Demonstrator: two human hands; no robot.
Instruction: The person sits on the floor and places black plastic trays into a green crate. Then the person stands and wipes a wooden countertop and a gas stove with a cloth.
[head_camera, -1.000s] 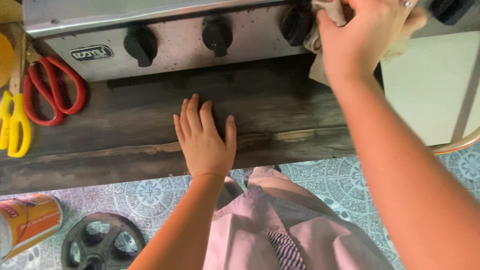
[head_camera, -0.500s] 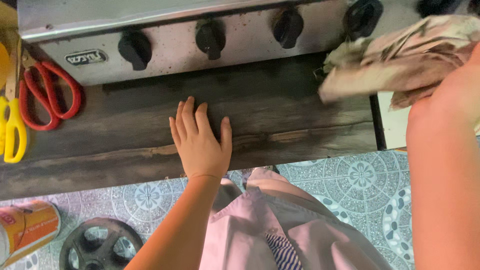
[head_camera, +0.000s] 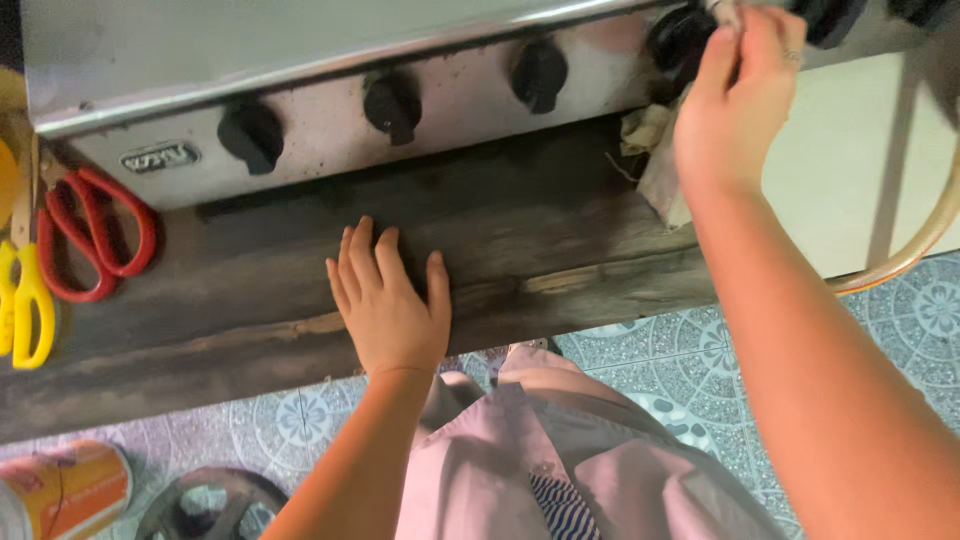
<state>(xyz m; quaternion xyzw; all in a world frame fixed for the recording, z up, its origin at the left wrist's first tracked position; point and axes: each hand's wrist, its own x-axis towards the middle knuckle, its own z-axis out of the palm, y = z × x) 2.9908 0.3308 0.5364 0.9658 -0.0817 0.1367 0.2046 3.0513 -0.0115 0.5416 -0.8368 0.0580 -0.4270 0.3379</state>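
Note:
My left hand (head_camera: 388, 300) lies flat, fingers apart, on the dark wooden shelf (head_camera: 250, 300) below a steel stove front (head_camera: 450, 100). The stove carries a row of black knobs (head_camera: 392, 106). My right hand (head_camera: 735, 100) is up at the stove's right end, closed on a beige cloth (head_camera: 655, 160) that hangs down beneath it, pressed against a black knob (head_camera: 678, 40) there.
Red-handled scissors (head_camera: 95, 235) and yellow-handled scissors (head_camera: 25, 305) hang at the left. On the patterned tile floor (head_camera: 700, 370) stand an orange can (head_camera: 65, 490) and a dark round burner grate (head_camera: 210, 505). A tan hose (head_camera: 900, 260) curves at the right beside a pale cabinet.
My right hand has carried the cloth from the far right back up and left onto the stove's right-hand knob. My left hand stays flat on the shelf.

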